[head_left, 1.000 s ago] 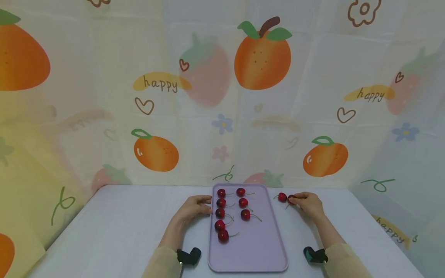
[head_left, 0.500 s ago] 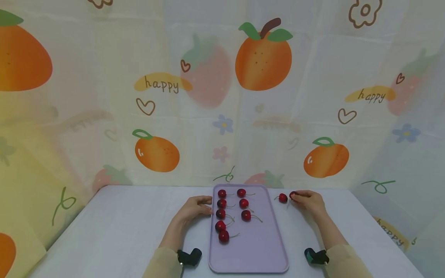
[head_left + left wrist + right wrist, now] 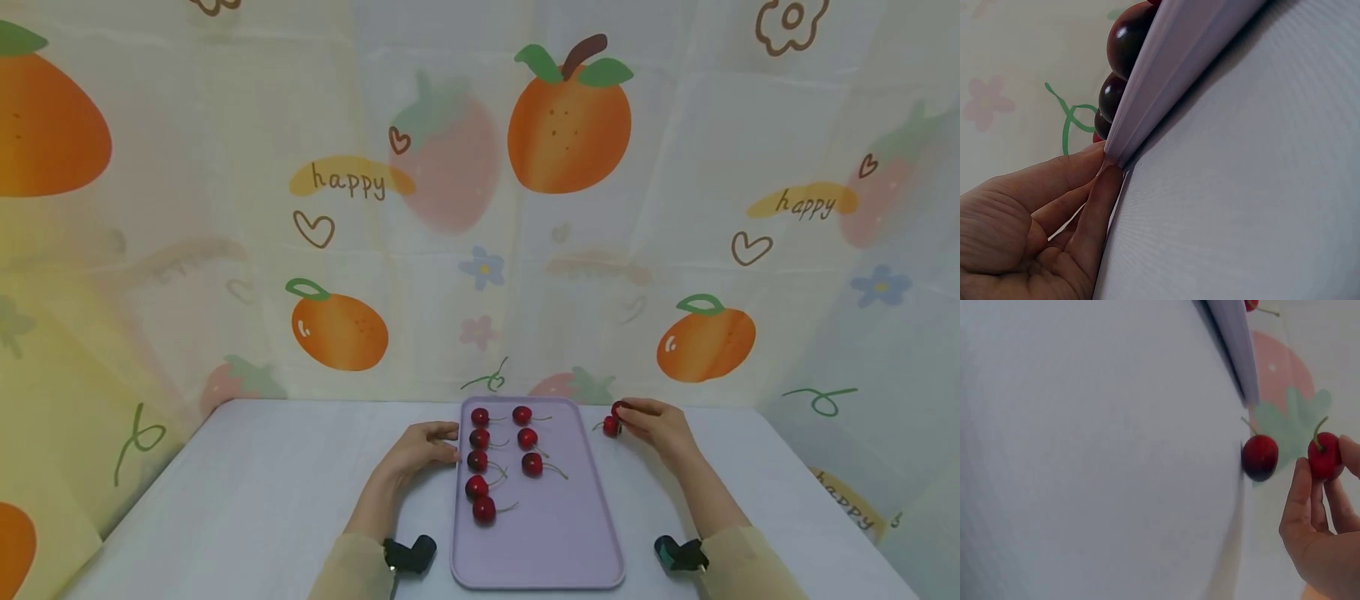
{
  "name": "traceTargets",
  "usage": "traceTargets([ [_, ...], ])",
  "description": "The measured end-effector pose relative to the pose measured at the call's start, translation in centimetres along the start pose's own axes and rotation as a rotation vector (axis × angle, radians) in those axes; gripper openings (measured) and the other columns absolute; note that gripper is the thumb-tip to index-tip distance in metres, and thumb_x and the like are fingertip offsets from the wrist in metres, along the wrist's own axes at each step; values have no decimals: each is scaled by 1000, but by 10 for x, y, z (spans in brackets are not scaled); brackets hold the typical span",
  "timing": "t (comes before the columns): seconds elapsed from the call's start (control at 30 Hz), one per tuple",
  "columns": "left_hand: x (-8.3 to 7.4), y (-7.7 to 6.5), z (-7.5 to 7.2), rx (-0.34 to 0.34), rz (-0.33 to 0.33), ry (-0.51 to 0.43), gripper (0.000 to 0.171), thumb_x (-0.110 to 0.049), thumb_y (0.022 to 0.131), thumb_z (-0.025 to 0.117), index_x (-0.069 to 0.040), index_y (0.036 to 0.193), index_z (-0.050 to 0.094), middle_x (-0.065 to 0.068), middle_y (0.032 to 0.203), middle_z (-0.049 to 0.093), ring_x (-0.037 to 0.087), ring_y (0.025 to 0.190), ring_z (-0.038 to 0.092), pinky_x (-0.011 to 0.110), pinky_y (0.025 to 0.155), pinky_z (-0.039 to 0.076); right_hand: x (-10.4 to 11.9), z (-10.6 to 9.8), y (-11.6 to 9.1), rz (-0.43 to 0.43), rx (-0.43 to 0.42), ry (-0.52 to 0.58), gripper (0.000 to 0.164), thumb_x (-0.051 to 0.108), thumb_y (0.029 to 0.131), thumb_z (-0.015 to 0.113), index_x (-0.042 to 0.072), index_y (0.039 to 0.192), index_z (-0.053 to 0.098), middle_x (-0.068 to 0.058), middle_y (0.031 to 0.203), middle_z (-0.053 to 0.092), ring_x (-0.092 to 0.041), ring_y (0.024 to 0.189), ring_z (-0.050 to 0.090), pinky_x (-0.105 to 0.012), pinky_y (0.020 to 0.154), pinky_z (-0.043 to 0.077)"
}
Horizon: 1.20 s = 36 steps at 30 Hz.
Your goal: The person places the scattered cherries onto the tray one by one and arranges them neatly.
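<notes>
My left hand rests its fingertips and thumb against the left edge of a lilac tray; the left wrist view shows them touching its rim. In the right wrist view, my right hand pinches a red cherry between thumb and fingers, its green stem pointing up. The held cherry is raised off the table, just behind another cherry that lies right of the tray. On the tray, several cherries stand in a left column, and three form a second column.
A white table carries the tray. Behind it hangs a cloth printed with fruit and "happy" lettering. A dark wrist-worn device sits at each forearm, the left device and right device.
My right hand has lifted the cherry from the table and carried it up, then slightly left, behind the cherry still lying there. My left hand stays at the tray edge.
</notes>
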State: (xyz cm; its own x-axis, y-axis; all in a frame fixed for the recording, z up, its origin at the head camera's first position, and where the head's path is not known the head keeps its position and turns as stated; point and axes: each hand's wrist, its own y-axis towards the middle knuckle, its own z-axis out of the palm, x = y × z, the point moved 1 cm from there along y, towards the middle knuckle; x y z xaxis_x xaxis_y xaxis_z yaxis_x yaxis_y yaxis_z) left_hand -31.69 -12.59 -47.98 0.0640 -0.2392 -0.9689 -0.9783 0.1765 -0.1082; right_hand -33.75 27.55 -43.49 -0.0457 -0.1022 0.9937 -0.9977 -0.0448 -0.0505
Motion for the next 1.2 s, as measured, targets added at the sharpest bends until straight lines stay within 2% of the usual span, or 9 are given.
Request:
traceTargets([
  [0.3,1,2,1,-9,2,-1,53,-2,83,71,5,133,56,23,127,64,12,86,68,33,88,62,13,15,-9,-2,89,54,54,14,94,65,-12,137,46,13,93,68,-2,88,69,-15,86,58],
  [0.4,1,2,1,-9,0,1,53,-2,83,71,5,133,57,23,127,64,12,86,68,33,87,62,15,21,-14,-3,119,68,47,13,94,65,-9,133,52,11,94,68,-4,88,69,-17,86,59],
  [0.57,1,1,2,-9,1,-5,53,-1,82,71,6,133,56,23,126,64,13,85,68,33,87,62,17,31,-19,-12,180,92,25,11,95,63,3,118,66,12,93,71,-4,88,69,-17,84,59],
  [0.63,0,1,2,-13,1,-5,53,-1,82,71,6,133,57,23,126,64,13,85,68,33,86,62,17,34,-20,-5,203,91,22,11,95,63,6,116,68,12,94,71,-4,89,69,-16,83,58],
  [0.93,1,1,1,-17,-3,-8,53,-1,82,72,5,133,57,22,126,64,13,85,68,33,87,62,14,52,-26,26,299,29,33,17,95,64,1,123,63,6,105,66,-10,96,67,-20,91,58],
  [1.1,1,0,1,-20,-1,0,54,-2,81,73,4,132,58,22,126,65,12,84,67,32,86,62,11,59,-29,40,356,2,28,19,95,63,6,120,65,5,105,67,-11,96,66,-20,90,58],
  [1.2,0,0,1,-19,0,2,54,-3,81,73,4,132,58,22,126,65,13,85,67,33,87,62,9,63,-29,31,391,32,21,15,95,63,10,114,69,7,101,69,-10,93,67,-20,89,59],
])
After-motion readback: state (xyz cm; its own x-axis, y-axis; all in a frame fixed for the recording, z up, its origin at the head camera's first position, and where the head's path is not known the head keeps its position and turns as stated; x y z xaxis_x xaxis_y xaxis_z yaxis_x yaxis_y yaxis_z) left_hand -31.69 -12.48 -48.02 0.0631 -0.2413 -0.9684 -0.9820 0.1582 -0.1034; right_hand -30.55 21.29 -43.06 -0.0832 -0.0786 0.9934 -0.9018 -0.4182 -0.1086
